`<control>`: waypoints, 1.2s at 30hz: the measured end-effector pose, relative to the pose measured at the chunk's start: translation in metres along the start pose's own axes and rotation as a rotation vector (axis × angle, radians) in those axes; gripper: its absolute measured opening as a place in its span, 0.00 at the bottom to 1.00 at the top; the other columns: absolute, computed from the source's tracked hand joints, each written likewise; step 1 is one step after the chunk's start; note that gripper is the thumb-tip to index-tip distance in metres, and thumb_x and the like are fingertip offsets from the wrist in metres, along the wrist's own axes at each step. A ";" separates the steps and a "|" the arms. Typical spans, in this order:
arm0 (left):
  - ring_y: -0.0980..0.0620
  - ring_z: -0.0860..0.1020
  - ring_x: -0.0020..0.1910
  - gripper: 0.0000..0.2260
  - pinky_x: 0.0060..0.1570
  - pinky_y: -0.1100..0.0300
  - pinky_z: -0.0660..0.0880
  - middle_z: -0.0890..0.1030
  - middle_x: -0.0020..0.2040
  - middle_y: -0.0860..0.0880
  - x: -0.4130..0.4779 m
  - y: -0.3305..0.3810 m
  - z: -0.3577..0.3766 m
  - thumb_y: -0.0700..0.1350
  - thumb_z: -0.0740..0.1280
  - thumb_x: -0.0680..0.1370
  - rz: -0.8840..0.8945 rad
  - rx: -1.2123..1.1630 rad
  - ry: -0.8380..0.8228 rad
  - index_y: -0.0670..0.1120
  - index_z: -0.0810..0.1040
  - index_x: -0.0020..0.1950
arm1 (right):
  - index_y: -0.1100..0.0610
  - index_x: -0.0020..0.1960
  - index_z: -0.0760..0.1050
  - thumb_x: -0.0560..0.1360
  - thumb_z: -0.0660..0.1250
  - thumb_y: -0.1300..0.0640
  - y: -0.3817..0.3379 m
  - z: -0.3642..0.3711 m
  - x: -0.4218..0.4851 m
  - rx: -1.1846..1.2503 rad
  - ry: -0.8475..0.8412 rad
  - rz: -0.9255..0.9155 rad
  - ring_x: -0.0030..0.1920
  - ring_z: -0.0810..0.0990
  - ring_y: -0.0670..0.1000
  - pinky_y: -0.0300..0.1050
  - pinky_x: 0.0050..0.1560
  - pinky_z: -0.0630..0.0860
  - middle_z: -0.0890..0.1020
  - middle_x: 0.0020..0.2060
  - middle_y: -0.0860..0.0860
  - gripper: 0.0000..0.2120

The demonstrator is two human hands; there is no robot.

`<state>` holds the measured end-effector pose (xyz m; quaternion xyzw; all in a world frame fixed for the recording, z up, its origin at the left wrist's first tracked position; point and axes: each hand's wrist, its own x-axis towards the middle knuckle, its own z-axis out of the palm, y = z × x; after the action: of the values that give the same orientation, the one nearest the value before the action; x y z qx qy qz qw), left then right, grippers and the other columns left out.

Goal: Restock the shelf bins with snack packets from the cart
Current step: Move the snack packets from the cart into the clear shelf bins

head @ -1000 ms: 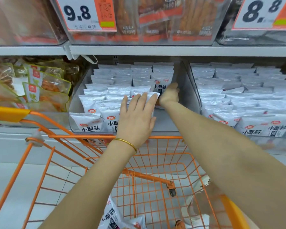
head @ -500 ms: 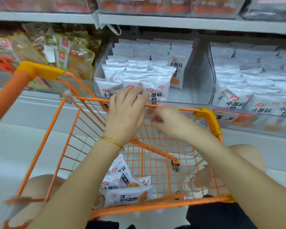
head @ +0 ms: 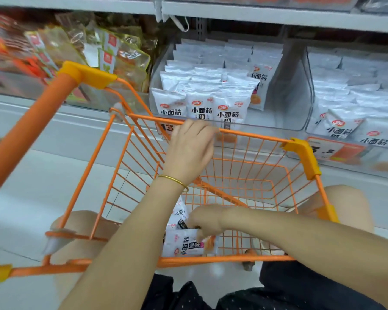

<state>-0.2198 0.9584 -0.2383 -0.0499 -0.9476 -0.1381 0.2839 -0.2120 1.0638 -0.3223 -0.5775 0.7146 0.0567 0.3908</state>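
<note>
An orange wire cart (head: 300, 151) stands against the shelf, and white snack packets (head: 179, 215) lie at its bottom. My right hand (head: 205, 221) is down inside the cart, its fingers pinching the top edge of one white packet (head: 186, 245). My left hand (head: 189, 151), with a gold bangle on the wrist, is at the cart's far rim, and its fingers curl over the wire. Behind the rim is a clear shelf bin (head: 293, 92) with rows of the same white packets (head: 211, 86) on its left side and a gap on its right side.
A second clear bin (head: 309, 121) of white packets stands to the right. Green and orange snack bags (head: 112, 54) fill the shelf to the left. Another shelf (head: 255, 16) runs overhead. Price tags (head: 332, 151) hang on the bin fronts. My knees flank the cart.
My right hand has left the shelf bin, dropped into the cart and taken hold of a packet. My left hand has come back to the cart's rim. The view has tilted down.
</note>
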 end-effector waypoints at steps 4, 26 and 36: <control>0.50 0.74 0.47 0.11 0.47 0.52 0.70 0.79 0.44 0.52 0.005 0.007 -0.004 0.47 0.60 0.76 -0.106 -0.184 -0.028 0.47 0.78 0.53 | 0.64 0.54 0.77 0.75 0.68 0.57 0.029 -0.041 -0.050 0.265 0.086 0.073 0.48 0.77 0.57 0.48 0.47 0.72 0.80 0.50 0.60 0.12; 0.45 0.66 0.68 0.20 0.69 0.52 0.60 0.70 0.68 0.43 0.107 0.041 0.016 0.50 0.58 0.79 -0.058 -0.167 -0.036 0.43 0.68 0.69 | 0.62 0.58 0.68 0.75 0.67 0.61 0.077 -0.147 -0.178 0.660 1.550 0.687 0.52 0.78 0.53 0.44 0.46 0.73 0.79 0.53 0.54 0.14; 0.42 0.60 0.73 0.23 0.72 0.44 0.47 0.64 0.73 0.42 0.097 0.019 0.046 0.51 0.58 0.78 0.015 0.211 -0.214 0.50 0.62 0.74 | 0.65 0.65 0.61 0.75 0.62 0.69 0.160 -0.168 -0.090 1.092 1.422 0.920 0.63 0.73 0.59 0.50 0.62 0.70 0.70 0.65 0.62 0.20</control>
<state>-0.3212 0.9915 -0.2172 -0.0411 -0.9813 -0.0293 0.1860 -0.4318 1.0970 -0.2097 0.1126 0.8637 -0.4907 0.0250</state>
